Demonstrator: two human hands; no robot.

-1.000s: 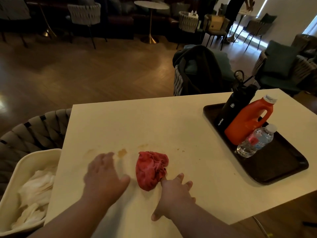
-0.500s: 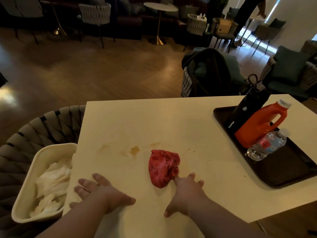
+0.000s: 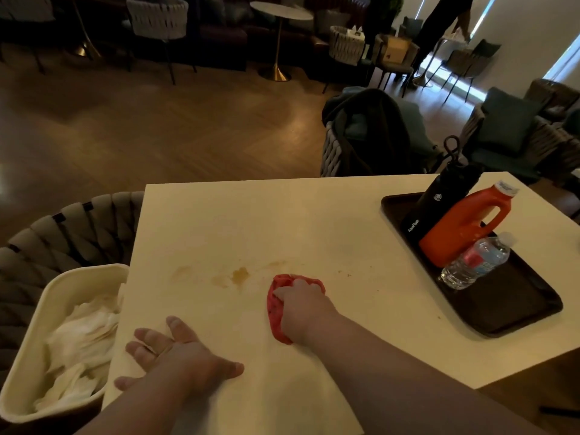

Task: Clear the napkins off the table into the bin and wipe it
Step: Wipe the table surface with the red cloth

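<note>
**Right hand on the red cloth, stains just to its left**

The red cloth (image 3: 274,312) lies bunched on the pale table (image 3: 282,224), towards the near side and about midway across. The person's right hand (image 3: 301,306) sits on top of it, fingers bent down over the far edge and gripping the bunched fabric, so only the left side and near end of the cloth show from under the hand. The left hand (image 3: 175,356) is well apart from the cloth, near the table's left edge, palm down on the surface with fingers straight and spread, holding nothing.

Just left of the cloth, not touching it, are brownish stains (image 3: 240,274), with fainter smears further left and a few specks to the right.

Beside the table's left edge stands a cream bin (image 3: 81,271) with crumpled white napkins (image 3: 84,334) inside. On the right of the table is a dark tray (image 3: 508,312) holding a black flask (image 3: 439,199), an orange jug (image 3: 464,227) just in front of it, and a clear water bottle (image 3: 477,262) lying on its side against the jug.

A woven chair (image 3: 62,227) stands behind the bin; another chair across the table has a dark jacket (image 3: 370,133) over it. Beyond that are a wooden floor, a small round table (image 3: 279,14), more chairs, and a person standing (image 3: 445,20) by bright windows.
</note>
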